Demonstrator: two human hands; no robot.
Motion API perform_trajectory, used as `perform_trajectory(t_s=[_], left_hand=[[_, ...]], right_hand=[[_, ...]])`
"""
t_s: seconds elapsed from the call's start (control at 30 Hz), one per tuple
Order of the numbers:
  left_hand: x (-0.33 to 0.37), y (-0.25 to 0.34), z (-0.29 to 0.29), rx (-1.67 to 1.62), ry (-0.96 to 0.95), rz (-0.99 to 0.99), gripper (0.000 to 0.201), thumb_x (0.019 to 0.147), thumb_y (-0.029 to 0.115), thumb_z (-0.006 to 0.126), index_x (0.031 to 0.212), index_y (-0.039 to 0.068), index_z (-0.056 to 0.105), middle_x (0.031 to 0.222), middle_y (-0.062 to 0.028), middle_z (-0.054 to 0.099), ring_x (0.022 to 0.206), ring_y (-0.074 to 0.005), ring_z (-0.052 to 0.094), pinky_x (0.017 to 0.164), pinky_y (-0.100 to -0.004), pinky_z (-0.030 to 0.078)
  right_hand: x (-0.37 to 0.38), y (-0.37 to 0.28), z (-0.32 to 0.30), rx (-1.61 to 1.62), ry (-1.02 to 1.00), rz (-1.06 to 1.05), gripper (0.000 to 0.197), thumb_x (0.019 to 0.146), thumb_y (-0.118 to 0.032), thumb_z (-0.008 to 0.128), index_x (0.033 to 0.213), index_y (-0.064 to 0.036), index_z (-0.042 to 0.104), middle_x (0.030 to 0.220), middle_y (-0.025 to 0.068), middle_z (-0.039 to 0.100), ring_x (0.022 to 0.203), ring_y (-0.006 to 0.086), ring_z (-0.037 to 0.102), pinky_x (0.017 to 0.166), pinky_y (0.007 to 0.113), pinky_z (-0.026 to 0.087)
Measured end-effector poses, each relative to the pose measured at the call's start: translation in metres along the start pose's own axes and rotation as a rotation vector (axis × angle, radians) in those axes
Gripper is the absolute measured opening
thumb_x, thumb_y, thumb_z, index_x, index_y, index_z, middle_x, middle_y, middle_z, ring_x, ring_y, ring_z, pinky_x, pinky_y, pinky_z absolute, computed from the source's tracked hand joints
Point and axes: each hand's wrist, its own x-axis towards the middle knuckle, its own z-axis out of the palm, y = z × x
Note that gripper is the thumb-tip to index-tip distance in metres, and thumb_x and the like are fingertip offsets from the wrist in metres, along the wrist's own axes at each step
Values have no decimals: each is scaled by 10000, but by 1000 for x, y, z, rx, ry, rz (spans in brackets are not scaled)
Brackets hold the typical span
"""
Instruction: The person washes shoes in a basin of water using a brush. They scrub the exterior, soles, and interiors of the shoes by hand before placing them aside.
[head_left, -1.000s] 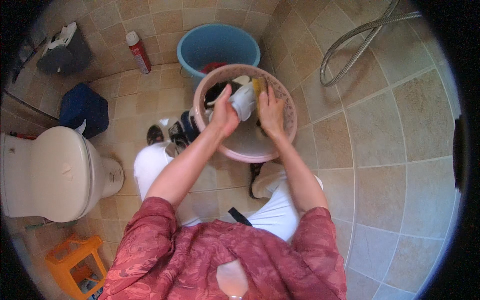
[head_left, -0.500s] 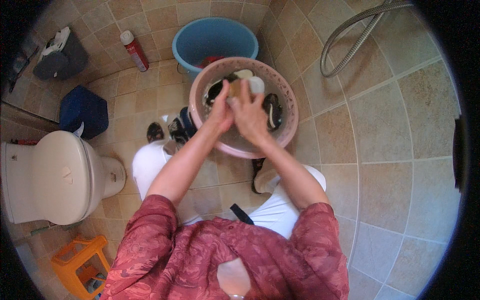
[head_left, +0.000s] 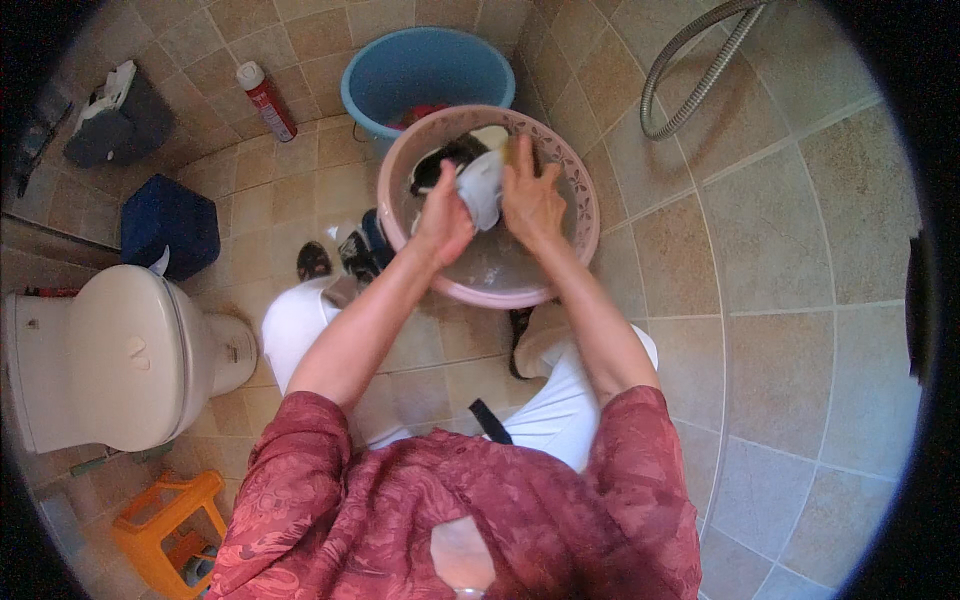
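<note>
A pink basin (head_left: 447, 284) holds cloudy water and dark shoes. Over the water, my left hand (head_left: 443, 220) grips a light grey shoe (head_left: 482, 190), blurred by motion, its thumb along the near side. My right hand (head_left: 534, 205) closes on the right edge of this shoe, fingers pointing away from me. A small yellowish patch shows by the right fingertips; I cannot tell what it is. Behind my left hand lies a black shoe (head_left: 440, 168) with a pale sole, partly in the water. The right hand covers part of something dark beyond it.
A blue tub (head_left: 356, 100) with something red inside stands behind the basin. To the left are a spray can (head_left: 266, 102), a dark blue bin (head_left: 170, 228), a toilet (head_left: 135, 350) and an orange stool (head_left: 170, 500). A metal shower hose (head_left: 690, 95) hangs on the right wall.
The light grey shoe has been turned and shifted left, showing a different, paler face. My right hand has moved right, from the front of the shoe to its edge.
</note>
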Motion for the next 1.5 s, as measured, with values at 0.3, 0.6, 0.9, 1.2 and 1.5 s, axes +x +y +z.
perform_trajectory(t_s=[0.3, 0.6, 0.9, 1.2, 1.5], left_hand=[[0, -8, -18, 46, 11, -7, 581, 929, 504, 314, 1317, 75, 366, 1329, -96, 435, 1231, -253, 404, 1051, -417, 279], [13, -18, -16, 128, 134, -44, 563, 953, 489, 258, 1337, 89, 356, 1325, -88, 430, 1222, -234, 402, 1026, -376, 306], [46, -37, -58, 310, 524, -88, 346, 932, 232, 434, 1173, -12, 480, 1117, -158, 548, 976, -262, 533, 864, -373, 415], [57, -33, -70, 311, 567, -104, 277, 892, 206, 490, 1083, 12, 538, 992, -132, 602, 865, -256, 572, 743, -380, 468], [39, -15, -39, 207, 366, -229, 360, 948, 261, 386, 1193, 10, 467, 1159, -142, 552, 1049, -269, 545, 914, -403, 429]], right_hand=[[-9, -4, 18, -5, 17, -68, 539, 897, -382, 370, 1396, -221, 244, 1179, 335, 369, 933, 484, 535, 823, 532, 430], [-15, 9, 41, -18, -94, -55, 575, 909, -365, 369, 1419, -213, 151, 1162, 338, 378, 906, 481, 544, 806, 520, 436], [-9, 33, 84, -319, -53, -93, 569, 914, -343, 374, 1421, -167, 182, 1151, 317, 418, 874, 460, 563, 765, 506, 465], [6, 28, 86, -294, -125, -60, 549, 896, -286, 400, 1408, -171, 239, 1223, 337, 362, 971, 479, 533, 832, 527, 438], [30, 64, 25, 546, -150, -78, 675, 875, -444, 435, 1369, -7, 288, 1191, 265, 515, 1070, 372, 534, 906, 388, 412]])
